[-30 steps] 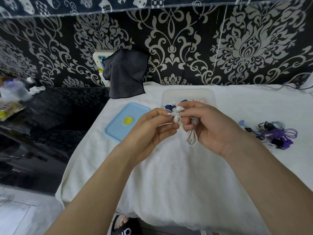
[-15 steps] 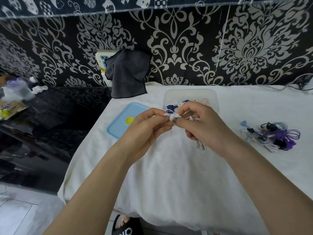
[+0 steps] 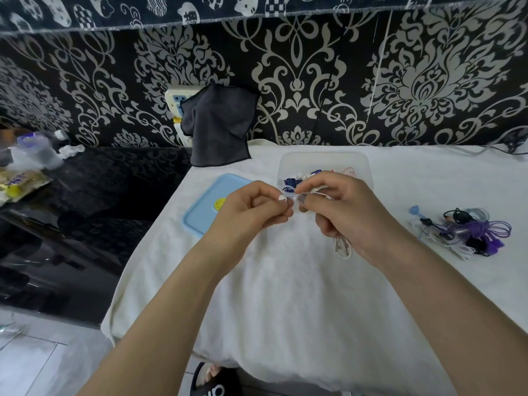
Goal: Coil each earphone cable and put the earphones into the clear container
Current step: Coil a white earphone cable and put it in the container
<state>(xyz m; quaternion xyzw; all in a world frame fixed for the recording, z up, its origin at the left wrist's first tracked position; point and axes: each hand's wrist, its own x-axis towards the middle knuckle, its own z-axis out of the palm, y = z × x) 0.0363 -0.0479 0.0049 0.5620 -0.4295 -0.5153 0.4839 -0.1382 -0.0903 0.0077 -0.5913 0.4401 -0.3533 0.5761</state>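
At my 10 o'clock a dark grey cloth (image 3: 218, 127) hangs over a white power strip (image 3: 176, 102) against the black-and-silver damask wall (image 3: 314, 75). At my 9 o'clock, a glossy black surface (image 3: 94, 201) with blurred plastic packets (image 3: 21, 178). White towel (image 3: 285, 295) covers the table before me. At 6 o'clock, a black slipper (image 3: 213, 381) on grey floor tiles (image 3: 37, 358).

A home room: damask wallpaper (image 3: 314, 81), towel-covered table (image 3: 285, 295), slippered foot (image 3: 214, 381).

A white towel (image 3: 285, 295) covers the worktop; on it lie a clear container (image 3: 360, 164), a blue lid (image 3: 204, 207) and tangled earphones (image 3: 468, 232).
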